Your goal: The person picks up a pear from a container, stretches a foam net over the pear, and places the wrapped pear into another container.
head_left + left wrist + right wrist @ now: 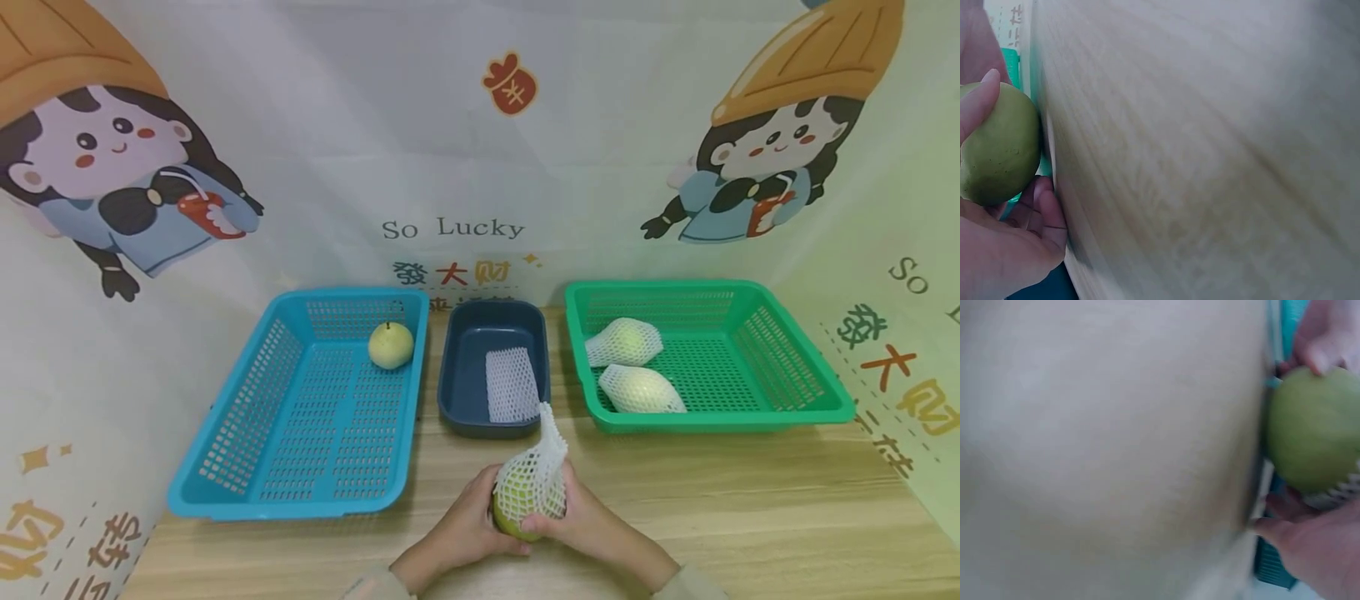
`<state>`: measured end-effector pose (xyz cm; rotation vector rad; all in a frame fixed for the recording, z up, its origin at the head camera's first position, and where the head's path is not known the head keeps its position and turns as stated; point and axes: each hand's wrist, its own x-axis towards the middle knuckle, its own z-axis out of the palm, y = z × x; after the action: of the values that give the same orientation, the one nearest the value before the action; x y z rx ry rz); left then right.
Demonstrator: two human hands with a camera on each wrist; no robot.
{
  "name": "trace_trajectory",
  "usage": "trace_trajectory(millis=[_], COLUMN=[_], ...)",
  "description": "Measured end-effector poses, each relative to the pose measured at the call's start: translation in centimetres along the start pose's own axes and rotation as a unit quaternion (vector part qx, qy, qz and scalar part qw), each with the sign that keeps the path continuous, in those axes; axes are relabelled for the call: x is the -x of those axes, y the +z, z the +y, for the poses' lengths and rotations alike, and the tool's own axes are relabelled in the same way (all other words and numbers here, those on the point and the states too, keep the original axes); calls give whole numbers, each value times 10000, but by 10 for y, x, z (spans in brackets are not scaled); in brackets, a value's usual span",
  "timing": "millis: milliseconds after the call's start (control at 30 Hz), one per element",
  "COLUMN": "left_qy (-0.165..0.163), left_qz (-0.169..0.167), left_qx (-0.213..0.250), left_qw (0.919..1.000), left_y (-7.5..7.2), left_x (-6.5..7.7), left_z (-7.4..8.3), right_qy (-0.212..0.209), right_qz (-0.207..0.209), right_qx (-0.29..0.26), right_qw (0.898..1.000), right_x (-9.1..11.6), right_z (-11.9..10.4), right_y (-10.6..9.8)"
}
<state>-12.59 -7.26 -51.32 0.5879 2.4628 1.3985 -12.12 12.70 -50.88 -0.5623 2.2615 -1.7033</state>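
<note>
A yellow-green pear (507, 523) is held between both hands near the front of the table. White foam netting (534, 483) covers its upper part and rises to a narrow, gathered end; the underside is bare. The left hand (474, 521) grips the pear from the left, fingers curved around it. From the right, the right hand (588, 518) holds pear and netting, its thumb low on the front. In the right wrist view, the netting's edge (1341, 490) shows beside the right palm. The left wrist view shows the pear's bare bottom (1004, 147) between the hands.
A blue basket (292, 508) on the left holds one bare pear (391, 345). In the middle, a dark blue tray (457, 367) contains a flat foam net (512, 385). Two netted pears (642, 390) lie in the green basket (720, 419) at right. A printed cloth (337, 158) hangs behind.
</note>
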Motion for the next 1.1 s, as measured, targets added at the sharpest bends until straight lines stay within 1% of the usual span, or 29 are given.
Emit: trace_trajectory(millis=[67, 133, 167, 233, 267, 367, 400, 500, 600, 633, 700, 800, 867, 933, 1000, 1067, 1100], left_qy=[29, 71, 91, 99, 98, 153, 198, 410, 612, 679, 716, 711, 654, 618, 545, 366, 236], left_qz=[-33, -54, -71, -99, -92, -64, -53, -40, -62, -58, -65, -57, -40, -43, -81, -247, -350], left_qx=[-30, -112, -156, -233, -294, -409, -433, -551, -597, -613, -581, -528, -504, -502, -391, -47, 219], left_qw=[10000, 9999, 9998, 9996, 9995, 9990, 9989, 9976, 9963, 9958, 9957, 9961, 9966, 9968, 9977, 9990, 9989], left_y=[-1, -1, -1, -2, -2, -4, -4, -4, -3, -3, -4, -3, -2, -2, -2, -5, -7], left_x=[0, 0, 1, 2, 2, 3, 4, 4, 4, 4, 4, 5, 5, 5, 5, 5, 4], left_z=[0, -1, -1, -2, -2, -1, -1, -1, 0, -1, -1, -1, -2, -3, -3, -3, -3], right_qy=[206, 390, 480, 514, 451, 75, -77, -256, -239, -191, -177, -68, 7, 65, 109, 155, 134], right_qz=[-142, -143, -89, 110, 235, 629, 750, 1077, 1345, 1425, 1563, 1687, 1714, 1687, 1652, 1588, 1547], right_qx=[119, 341, 416, 461, 423, 145, 61, -317, -427, -396, -141, 259, 411, 329, 160, -65, -133], right_qw=[9996, 9986, 9979, 9976, 9978, 9979, 9971, 9933, 9897, 9888, 9874, 9853, 9843, 9851, 9861, 9872, 9878], right_x=[0, 1, 2, 1, 0, -6, -9, -15, -20, -21, -22, -23, -23, -24, -25, -25, -24], right_z=[-7, -14, -18, -25, -29, -37, -39, -40, -38, -38, -38, -41, -43, -43, -41, -39, -37], right_y=[-3, -6, -6, -7, -6, -2, 0, 7, 15, 18, 23, 29, 30, 29, 28, 25, 24])
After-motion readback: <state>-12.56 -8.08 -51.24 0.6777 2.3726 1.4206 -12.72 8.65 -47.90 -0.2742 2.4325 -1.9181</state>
